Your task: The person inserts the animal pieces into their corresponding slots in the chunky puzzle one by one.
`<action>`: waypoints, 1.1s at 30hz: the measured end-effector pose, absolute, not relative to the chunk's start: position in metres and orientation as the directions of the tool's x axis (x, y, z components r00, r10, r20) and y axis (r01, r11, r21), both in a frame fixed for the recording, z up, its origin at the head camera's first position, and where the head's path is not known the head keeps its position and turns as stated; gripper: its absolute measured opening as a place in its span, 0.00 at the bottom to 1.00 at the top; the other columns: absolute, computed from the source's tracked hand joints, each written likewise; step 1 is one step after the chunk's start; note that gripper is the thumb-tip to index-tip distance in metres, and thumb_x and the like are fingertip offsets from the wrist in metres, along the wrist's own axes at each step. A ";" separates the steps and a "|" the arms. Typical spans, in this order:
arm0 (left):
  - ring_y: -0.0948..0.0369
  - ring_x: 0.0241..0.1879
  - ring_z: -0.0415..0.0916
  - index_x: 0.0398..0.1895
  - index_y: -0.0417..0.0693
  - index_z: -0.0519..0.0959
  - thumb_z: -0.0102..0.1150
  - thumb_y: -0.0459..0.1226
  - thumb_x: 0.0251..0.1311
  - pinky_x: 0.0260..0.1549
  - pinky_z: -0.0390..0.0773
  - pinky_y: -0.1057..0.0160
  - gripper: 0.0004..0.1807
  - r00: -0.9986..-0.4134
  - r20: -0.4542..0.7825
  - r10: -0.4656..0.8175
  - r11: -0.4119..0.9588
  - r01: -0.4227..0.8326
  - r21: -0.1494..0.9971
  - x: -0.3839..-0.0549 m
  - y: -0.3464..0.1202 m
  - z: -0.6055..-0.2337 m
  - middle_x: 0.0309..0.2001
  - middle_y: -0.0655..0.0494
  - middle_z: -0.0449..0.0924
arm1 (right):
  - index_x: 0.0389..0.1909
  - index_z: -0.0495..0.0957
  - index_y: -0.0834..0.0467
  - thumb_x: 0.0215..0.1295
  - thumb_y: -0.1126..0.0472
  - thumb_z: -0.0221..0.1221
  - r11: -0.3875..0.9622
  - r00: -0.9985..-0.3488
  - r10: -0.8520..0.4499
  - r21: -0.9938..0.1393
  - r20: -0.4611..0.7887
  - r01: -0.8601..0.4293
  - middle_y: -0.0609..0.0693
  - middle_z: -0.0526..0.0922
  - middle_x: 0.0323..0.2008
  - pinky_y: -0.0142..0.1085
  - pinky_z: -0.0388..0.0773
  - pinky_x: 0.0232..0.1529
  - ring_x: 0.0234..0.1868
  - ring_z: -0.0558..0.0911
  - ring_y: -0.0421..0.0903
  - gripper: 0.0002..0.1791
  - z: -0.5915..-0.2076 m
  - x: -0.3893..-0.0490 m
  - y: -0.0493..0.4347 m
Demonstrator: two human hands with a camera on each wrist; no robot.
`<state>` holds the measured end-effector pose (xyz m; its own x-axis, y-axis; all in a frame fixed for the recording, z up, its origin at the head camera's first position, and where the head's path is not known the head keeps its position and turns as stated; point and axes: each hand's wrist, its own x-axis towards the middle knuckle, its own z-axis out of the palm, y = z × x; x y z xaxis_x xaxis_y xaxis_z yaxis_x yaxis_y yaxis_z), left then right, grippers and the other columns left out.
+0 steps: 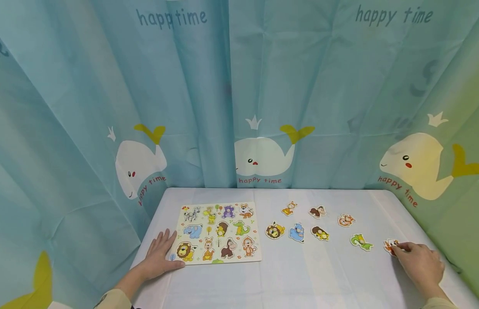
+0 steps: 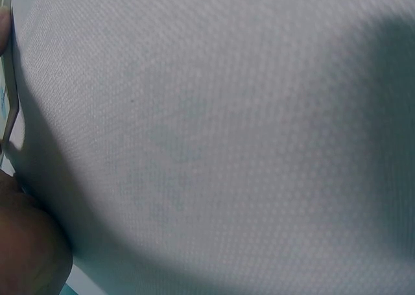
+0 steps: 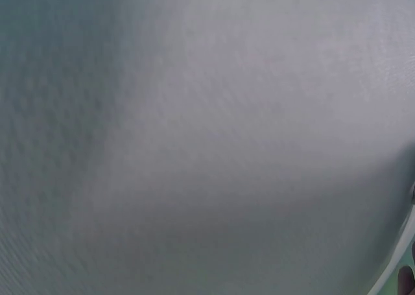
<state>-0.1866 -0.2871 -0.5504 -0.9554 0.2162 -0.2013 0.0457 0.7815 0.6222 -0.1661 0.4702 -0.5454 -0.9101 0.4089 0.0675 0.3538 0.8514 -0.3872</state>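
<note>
Left hand point(image 1: 159, 253) lies flat at the left edge of a wooden animal puzzle board point(image 1: 243, 260), fingers extended and spread, fingertips touching the board, nothing gripped. Right hand point(image 1: 421, 262) well apart at the right side of the table point(image 1: 301, 279), thumb and index finger closed in a pinch on a small orange-and-white animal piece point(image 1: 390, 246); its animal partly hidden by the fingers.

Board lies flat on the left half of the table, pictures in three rows: zebra, giraffe, purple hippo and tiger along the top; elephant, hedgehog and crocodile in the middle; lion, kangaroo, gorilla and monkey below.

Loose pieces between board and right hand, well spaced. Far row: kangaroo piece point(image 1: 289, 208), gorilla piece point(image 1: 317, 211), then an orange piece point(image 1: 345, 220), too small to name. Nearer row: lion piece point(image 1: 275, 230) beside the board, blue elephant piece point(image 1: 296, 233), hedgehog piece point(image 1: 320, 233). Green crocodile piece point(image 1: 361, 242) nearest the held one.

Behind: blue curtain point(image 1: 270, 86) printed with whales and "happy time"
</note>
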 end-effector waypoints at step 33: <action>0.34 0.78 0.23 0.81 0.34 0.48 0.75 0.57 0.52 0.74 0.26 0.36 0.65 -0.956 -0.208 0.207 0.790 0.037 0.612 -0.188 -0.287 -0.552 0.80 0.29 0.33 | 0.39 0.83 0.67 0.67 0.52 0.62 0.851 -0.904 0.418 -0.386 0.086 0.357 0.72 0.82 0.43 0.63 0.65 0.37 0.43 0.72 0.73 0.18 -0.543 -0.169 0.468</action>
